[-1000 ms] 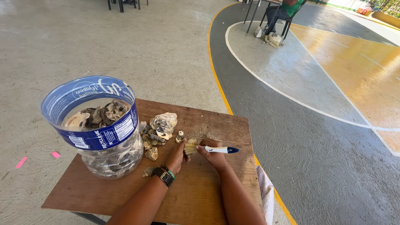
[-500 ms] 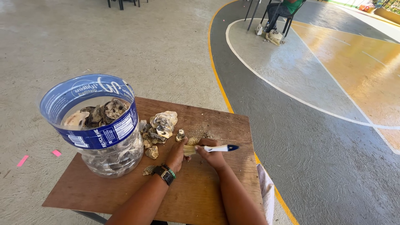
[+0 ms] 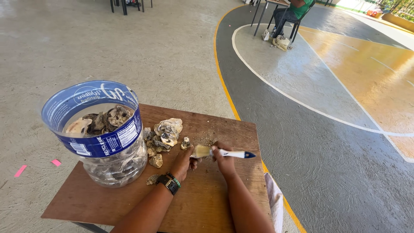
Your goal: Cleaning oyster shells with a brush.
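Two hands at table centre, right hand (image 3: 223,160) gripping paintbrush (image 3: 222,152), bristles toward left hand (image 3: 183,163)

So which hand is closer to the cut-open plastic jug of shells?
Left. The left hand is just right of the jug, beside the loose shells. The right hand, holding the paintbrush, is farther right.

The right hand (image 3: 224,160) grips a white-handled paintbrush (image 3: 222,152), its bristles against something small pinched in the left hand (image 3: 184,163), over the middle of the wooden board (image 3: 207,198). Oyster shells (image 3: 166,131) lie heaped beside a cut-open plastic jug (image 3: 101,133) by the board's left edge.
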